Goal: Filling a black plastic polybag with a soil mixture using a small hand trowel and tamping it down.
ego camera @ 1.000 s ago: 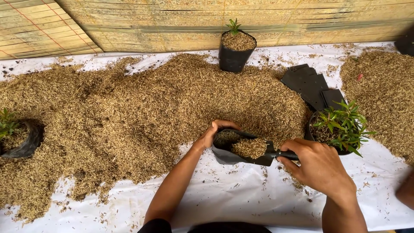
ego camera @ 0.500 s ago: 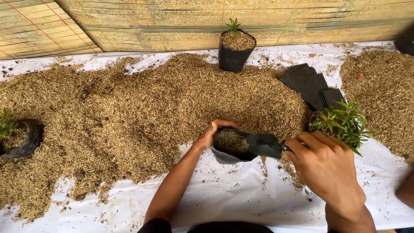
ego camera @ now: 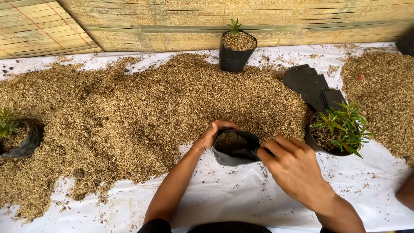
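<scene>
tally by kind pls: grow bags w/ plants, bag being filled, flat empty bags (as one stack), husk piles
Black grow bags with a plant: 3 (back, far left, right)
Black grow bag without a plant, part-filled, held by left hand and right hand: 1
Stack of flat empty bags: 1
Husk piles: 2 (large, right)
Total: 7

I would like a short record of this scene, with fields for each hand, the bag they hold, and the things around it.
left hand: grips far-left rim of grow bag
right hand: pinches right rim of grow bag
grow bag: black, upright, partly filled with husk
husk pile: wide, behind the bag, on white sheet
right plant: leafy, in black bag
far plant: small seedling, by bamboo wall
flat bags: black stack, empty
</scene>
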